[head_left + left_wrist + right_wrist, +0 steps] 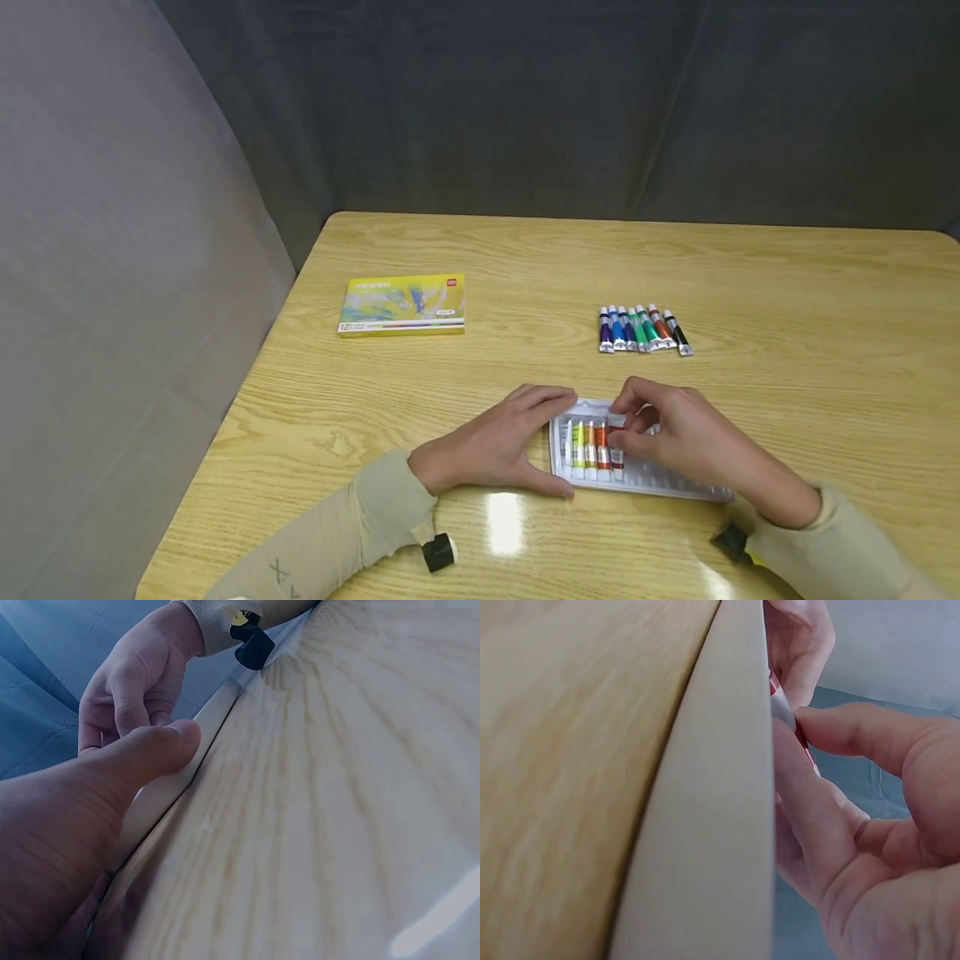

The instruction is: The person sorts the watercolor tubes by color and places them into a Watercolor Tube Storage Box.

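Note:
A white plastic tray [663, 480] with narrow slots lies near the table's front. My left hand [498, 437] holds its left end, fingers at the back rim and thumb along the front side. A row of small paint tubes fills the leftmost slots: a white one, a yellow one [578, 450], an orange-yellow one [590, 454] and an orange-red one [603, 450]. Beside them my right hand [675, 429] pinches a dark red paint tube [617, 458] between thumb and fingers, over the tray. In the right wrist view the red tube [804, 742] is partly hidden by the fingertips.
Behind the tray, several loose paint tubes [641, 329] in purple, blue, green, brown and black lie side by side. A flat yellow paint box [402, 306] rests at the back left of the wooden table [510, 250]. Dark cloth [487, 108] hangs behind.

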Motion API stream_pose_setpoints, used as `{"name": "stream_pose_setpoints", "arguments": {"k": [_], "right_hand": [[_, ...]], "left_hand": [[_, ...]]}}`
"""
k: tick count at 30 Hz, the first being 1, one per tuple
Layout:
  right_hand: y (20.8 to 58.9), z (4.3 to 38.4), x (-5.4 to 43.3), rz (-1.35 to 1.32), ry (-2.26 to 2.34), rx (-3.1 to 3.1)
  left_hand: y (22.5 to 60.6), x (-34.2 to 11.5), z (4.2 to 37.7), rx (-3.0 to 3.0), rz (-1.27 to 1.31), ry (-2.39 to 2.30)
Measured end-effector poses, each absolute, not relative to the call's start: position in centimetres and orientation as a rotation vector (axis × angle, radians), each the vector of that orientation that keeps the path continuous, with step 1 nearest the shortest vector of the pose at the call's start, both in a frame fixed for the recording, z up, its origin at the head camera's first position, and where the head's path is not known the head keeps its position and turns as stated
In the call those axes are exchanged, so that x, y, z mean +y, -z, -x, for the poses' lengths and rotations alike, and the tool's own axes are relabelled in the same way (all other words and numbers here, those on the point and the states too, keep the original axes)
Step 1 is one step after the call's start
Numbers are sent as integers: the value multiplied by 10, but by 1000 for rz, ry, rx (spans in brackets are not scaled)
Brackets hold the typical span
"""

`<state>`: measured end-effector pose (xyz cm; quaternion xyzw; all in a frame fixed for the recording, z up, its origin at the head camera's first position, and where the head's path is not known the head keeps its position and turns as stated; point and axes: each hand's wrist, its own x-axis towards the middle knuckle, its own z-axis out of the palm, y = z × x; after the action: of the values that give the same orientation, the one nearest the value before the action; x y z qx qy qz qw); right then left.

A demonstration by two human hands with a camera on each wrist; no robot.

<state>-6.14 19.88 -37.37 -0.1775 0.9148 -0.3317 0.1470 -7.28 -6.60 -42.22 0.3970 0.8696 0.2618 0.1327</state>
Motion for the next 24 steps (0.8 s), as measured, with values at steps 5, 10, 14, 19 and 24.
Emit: {"name": "stream_pose_setpoints", "arguments": {"k": [5,10,14,19,24], "right_hand": [[375,61,198,518,971,2601],[375,60,197,522,945,2613],[374,60,198,537,928,2646],[374,60,198,511,920,2658],[374,60,198,467,899,2655]], "left_hand": [[422,-66,73,2529,-1154,-756],[423,-66,73,2532,-1157,-761],[423,-66,73,2531,-1157,-762],[423,-66,73,2523,-1156,-773],[423,-66,73,2522,-1152,-772]]}}
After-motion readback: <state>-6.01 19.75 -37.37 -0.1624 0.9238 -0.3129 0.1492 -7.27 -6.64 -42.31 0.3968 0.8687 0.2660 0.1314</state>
